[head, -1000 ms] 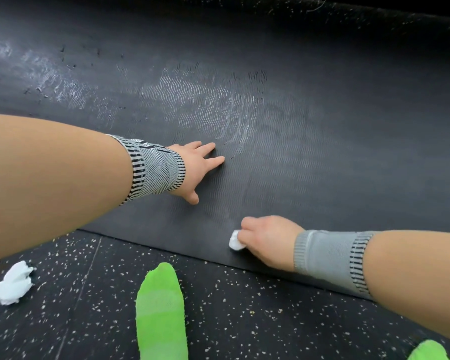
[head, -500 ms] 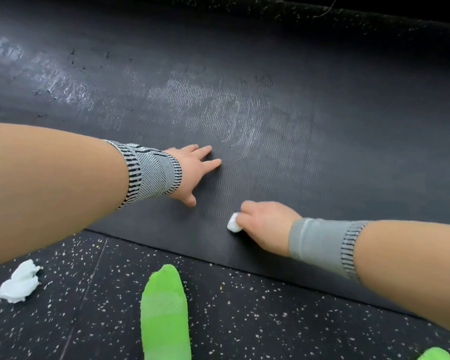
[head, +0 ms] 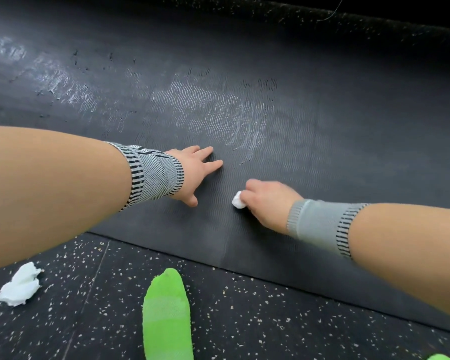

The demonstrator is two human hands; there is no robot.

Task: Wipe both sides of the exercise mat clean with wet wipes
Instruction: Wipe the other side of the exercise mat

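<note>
The mat (head: 322, 152), dark and ribbed with a fine wave texture, lies flat on the floor (head: 244, 320), a black surface flecked with pale specks, and fills most of the view; its near edge runs across the lower part of the picture. A pale, shiny wet patch (head: 218, 110) shows on the mat beyond the hands. Both forearms reach out over the mat, each with a grey knitted wrist sleeve. The left hand (head: 192, 175) rests palm down on the mat, its grip open, fingers straight and spread, thumb pointing back toward the near edge. The right hand (head: 266, 198) lies near it, apart from it, its grip curled round a small balled white wipe (head: 237, 200) that pokes out past the fingers and sits against the mat. A foot in a bright green sock (head: 166, 315) stands on the floor just short of the mat's edge. A second crumpled wipe (head: 20, 285) lies on the floor at the left, well apart from the mat.
</note>
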